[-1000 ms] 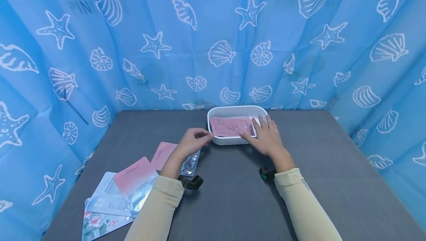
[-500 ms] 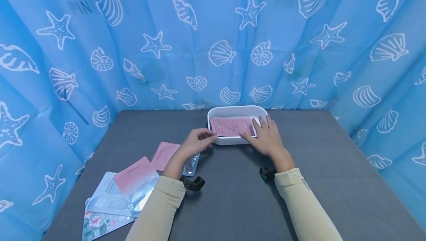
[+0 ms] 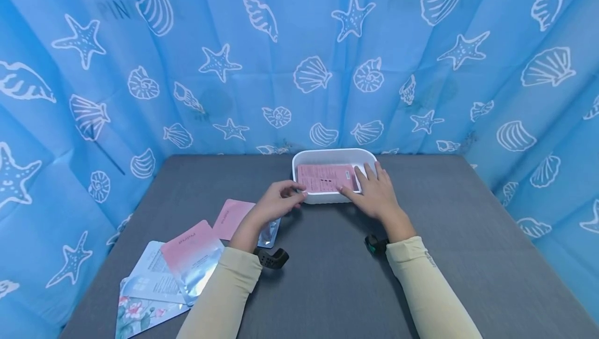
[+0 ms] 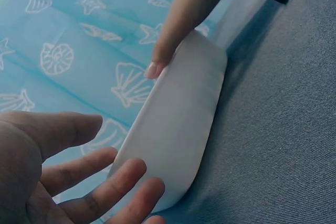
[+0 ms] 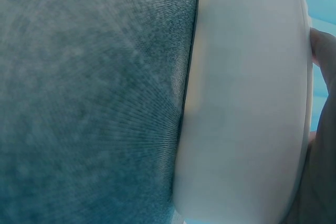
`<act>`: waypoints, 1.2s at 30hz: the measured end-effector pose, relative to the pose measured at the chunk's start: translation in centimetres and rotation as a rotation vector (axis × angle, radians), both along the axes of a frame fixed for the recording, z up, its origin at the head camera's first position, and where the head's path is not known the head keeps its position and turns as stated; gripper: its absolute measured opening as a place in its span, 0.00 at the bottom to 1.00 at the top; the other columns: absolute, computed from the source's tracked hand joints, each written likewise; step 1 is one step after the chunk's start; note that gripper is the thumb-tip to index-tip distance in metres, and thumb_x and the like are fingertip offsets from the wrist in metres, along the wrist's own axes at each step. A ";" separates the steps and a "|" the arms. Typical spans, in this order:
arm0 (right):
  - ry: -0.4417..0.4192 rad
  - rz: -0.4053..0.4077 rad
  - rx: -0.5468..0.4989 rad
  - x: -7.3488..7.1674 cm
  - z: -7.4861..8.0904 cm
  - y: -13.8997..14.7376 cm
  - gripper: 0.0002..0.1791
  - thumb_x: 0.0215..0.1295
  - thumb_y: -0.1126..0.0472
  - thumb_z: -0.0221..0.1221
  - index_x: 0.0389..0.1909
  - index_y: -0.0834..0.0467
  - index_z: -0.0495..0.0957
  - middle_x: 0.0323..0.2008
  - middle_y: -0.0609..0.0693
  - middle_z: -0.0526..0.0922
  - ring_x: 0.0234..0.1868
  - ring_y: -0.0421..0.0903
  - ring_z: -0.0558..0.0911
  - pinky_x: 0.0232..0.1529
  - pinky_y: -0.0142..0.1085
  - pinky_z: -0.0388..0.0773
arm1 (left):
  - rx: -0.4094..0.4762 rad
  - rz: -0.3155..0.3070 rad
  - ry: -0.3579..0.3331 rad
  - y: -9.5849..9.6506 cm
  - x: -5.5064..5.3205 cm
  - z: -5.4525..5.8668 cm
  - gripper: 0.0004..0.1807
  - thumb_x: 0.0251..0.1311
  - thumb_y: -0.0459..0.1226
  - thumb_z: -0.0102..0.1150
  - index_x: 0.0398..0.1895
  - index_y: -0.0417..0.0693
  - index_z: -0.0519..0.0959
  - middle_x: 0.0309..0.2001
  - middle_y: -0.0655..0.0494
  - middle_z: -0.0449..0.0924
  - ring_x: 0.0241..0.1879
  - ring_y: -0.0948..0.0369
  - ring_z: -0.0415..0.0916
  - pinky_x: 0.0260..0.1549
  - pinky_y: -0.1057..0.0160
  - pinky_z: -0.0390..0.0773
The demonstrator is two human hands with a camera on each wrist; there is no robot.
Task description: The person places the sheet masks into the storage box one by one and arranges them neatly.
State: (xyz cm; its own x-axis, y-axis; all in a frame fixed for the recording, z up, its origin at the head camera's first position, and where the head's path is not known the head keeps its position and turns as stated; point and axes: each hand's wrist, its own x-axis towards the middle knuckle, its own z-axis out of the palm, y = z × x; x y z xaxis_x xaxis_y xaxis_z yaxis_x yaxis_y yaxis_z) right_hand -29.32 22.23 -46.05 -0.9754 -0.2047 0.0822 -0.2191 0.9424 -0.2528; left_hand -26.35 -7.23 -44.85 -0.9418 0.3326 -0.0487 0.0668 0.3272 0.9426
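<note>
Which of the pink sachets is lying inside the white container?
The text-covered pink sachet, between the left hand and right hand. It alone shows inside the white container; the other visible pink sachets lie on the grey table.

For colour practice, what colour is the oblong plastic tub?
White; the tub shows best in the head view.
</note>
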 end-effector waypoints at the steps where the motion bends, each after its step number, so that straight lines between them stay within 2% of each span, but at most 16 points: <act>1: -0.002 0.000 -0.001 0.0 0.0 0.0 0.51 0.76 0.28 0.47 0.83 0.63 0.56 0.83 0.69 0.52 0.85 0.71 0.41 0.83 0.66 0.39 | -0.001 0.001 0.003 0.0 0.0 0.1 0.23 0.75 0.45 0.62 0.66 0.43 0.80 0.50 0.36 0.85 0.48 0.44 0.84 0.40 0.62 0.79; 5: 0.000 -0.003 -0.005 0.0 0.0 0.0 0.52 0.76 0.27 0.47 0.83 0.63 0.56 0.83 0.70 0.52 0.85 0.71 0.41 0.83 0.66 0.40 | -0.005 0.004 0.021 -0.1 0.0 0.4 0.21 0.76 0.44 0.62 0.65 0.43 0.81 0.49 0.35 0.85 0.49 0.40 0.83 0.38 0.64 0.77; 8: -0.001 -0.008 -0.003 0.1 0.0 0.1 0.52 0.75 0.27 0.46 0.83 0.63 0.56 0.83 0.70 0.52 0.85 0.71 0.41 0.83 0.67 0.40 | -0.008 0.013 0.023 -0.4 0.1 0.6 0.20 0.76 0.43 0.62 0.64 0.44 0.82 0.50 0.37 0.85 0.50 0.42 0.84 0.40 0.63 0.78; 12: -0.011 -0.009 -0.006 0.1 -0.2 0.1 0.53 0.75 0.25 0.45 0.83 0.62 0.56 0.83 0.69 0.52 0.85 0.71 0.40 0.83 0.66 0.40 | -0.012 0.052 0.017 -1.2 0.2 1.1 0.19 0.75 0.45 0.63 0.63 0.47 0.82 0.51 0.46 0.86 0.51 0.49 0.86 0.51 0.53 0.84; 15: -0.008 -0.008 -0.018 0.1 -0.1 0.0 0.53 0.74 0.25 0.45 0.84 0.62 0.56 0.84 0.69 0.52 0.86 0.70 0.39 0.83 0.66 0.39 | 0.002 0.070 0.010 -2.1 0.4 1.5 0.19 0.75 0.46 0.63 0.63 0.49 0.83 0.54 0.49 0.85 0.55 0.47 0.85 0.58 0.43 0.83; 17: 0.000 -0.011 -0.022 0.1 0.0 0.0 0.53 0.74 0.25 0.45 0.83 0.62 0.56 0.83 0.69 0.52 0.86 0.70 0.40 0.83 0.66 0.40 | 0.006 0.072 0.008 -2.8 0.6 1.6 0.19 0.75 0.47 0.63 0.63 0.50 0.82 0.56 0.49 0.84 0.57 0.45 0.85 0.61 0.42 0.83; 20: 0.005 -0.016 -0.022 0.0 0.0 0.0 0.53 0.74 0.25 0.45 0.83 0.61 0.57 0.83 0.69 0.52 0.86 0.70 0.40 0.83 0.66 0.39 | -0.019 0.086 0.015 -4.0 0.8 1.5 0.20 0.75 0.48 0.63 0.63 0.51 0.82 0.56 0.48 0.85 0.57 0.46 0.85 0.60 0.45 0.83; 26: -0.004 -0.017 -0.019 -0.1 0.1 -0.1 0.52 0.75 0.26 0.45 0.84 0.61 0.56 0.84 0.69 0.51 0.86 0.70 0.38 0.83 0.66 0.39 | -0.123 0.126 0.060 -7.3 1.2 1.2 0.24 0.76 0.50 0.62 0.65 0.45 0.80 0.56 0.46 0.86 0.53 0.52 0.86 0.56 0.48 0.84; 30: -0.008 -0.017 -0.021 -0.1 0.1 -0.1 0.52 0.75 0.26 0.45 0.84 0.61 0.55 0.84 0.69 0.51 0.86 0.70 0.38 0.83 0.66 0.39 | -0.156 0.153 0.059 -9.5 1.9 1.3 0.25 0.76 0.50 0.61 0.65 0.43 0.80 0.56 0.45 0.85 0.54 0.50 0.83 0.54 0.47 0.84; 36: -0.002 -0.009 -0.022 -0.1 0.1 -0.1 0.52 0.75 0.25 0.45 0.83 0.62 0.56 0.84 0.69 0.51 0.86 0.70 0.39 0.83 0.66 0.39 | -0.158 0.190 0.035 -12.6 3.1 1.6 0.25 0.76 0.48 0.61 0.66 0.41 0.79 0.58 0.40 0.83 0.57 0.43 0.79 0.50 0.48 0.85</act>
